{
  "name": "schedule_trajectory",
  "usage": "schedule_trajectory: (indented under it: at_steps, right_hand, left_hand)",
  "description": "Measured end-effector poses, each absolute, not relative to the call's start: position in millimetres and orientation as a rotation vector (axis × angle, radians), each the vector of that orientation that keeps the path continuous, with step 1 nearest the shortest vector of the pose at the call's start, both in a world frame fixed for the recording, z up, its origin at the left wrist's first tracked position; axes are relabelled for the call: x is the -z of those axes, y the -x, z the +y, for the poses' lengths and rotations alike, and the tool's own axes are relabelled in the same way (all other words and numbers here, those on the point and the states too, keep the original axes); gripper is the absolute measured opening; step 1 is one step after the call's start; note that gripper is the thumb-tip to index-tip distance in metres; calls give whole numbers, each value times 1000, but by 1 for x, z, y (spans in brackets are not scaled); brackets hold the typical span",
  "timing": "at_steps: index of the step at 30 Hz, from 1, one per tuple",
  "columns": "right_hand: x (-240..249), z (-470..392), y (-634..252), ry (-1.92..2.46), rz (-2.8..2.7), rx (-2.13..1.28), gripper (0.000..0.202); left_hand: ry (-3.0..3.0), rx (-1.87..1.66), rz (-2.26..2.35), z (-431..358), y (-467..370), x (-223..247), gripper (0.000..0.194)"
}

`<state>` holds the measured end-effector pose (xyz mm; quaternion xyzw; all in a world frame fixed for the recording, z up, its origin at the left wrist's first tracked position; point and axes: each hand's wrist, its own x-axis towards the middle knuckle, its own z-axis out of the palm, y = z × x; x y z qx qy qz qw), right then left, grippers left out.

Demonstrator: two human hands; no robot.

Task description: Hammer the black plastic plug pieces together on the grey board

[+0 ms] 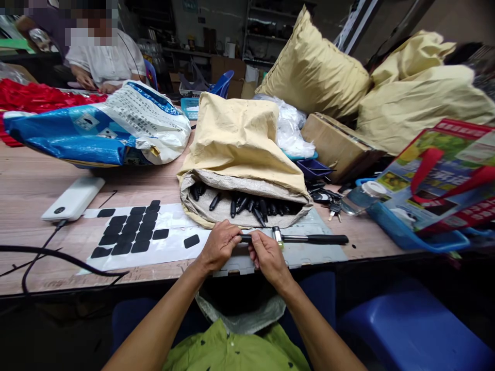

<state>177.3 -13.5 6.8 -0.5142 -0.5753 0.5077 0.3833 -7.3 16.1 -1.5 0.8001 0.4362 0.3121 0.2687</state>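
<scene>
Between my two hands, at the table's front edge, is a thin black rod-like piece (245, 238). My left hand (221, 244) is closed on one end of it, and my right hand (267, 253) pinches the other. Just beyond them a yellow cloth sack (240, 139) lies with its mouth towards me, several black pen-shaped pieces (247, 205) inside. A hammer (309, 239) with a black grip lies beside my right hand on a grey board (325, 252). Left of my hands, black rounded-square patches (126, 232) sit on a white sheet (174, 216).
A white power bank (73, 198) with a black cable stands at left, near a blue-and-white bag (100, 129). To the right are keys (334, 210), a clear jar (361, 198) and a blue tray (417, 234). An open bag (242, 314) is below the edge. A person (104, 62) sits across.
</scene>
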Motion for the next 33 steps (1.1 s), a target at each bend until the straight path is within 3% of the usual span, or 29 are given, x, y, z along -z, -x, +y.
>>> schedule_trajectory:
  at_steps: [12,23,27,33]
  right_hand:
    - [-9,-12,-178,1222,-1286,-1426,62]
    - [-3,-19,-173,1241,-1537,-973,23]
    - [-4,-18,-172,1216,-1567,-879,21]
    - [0,-28,-185,1100,-1453,-1106,30]
  left_hand:
    - [-2093,-843,1194,15,8,-3,32]
    - [-2230,-783,1143,14,6,0,32]
    - [-2256,-774,1135,16,5,-1,32]
    - [-2181,-870,1127,-8,7,-15,31]
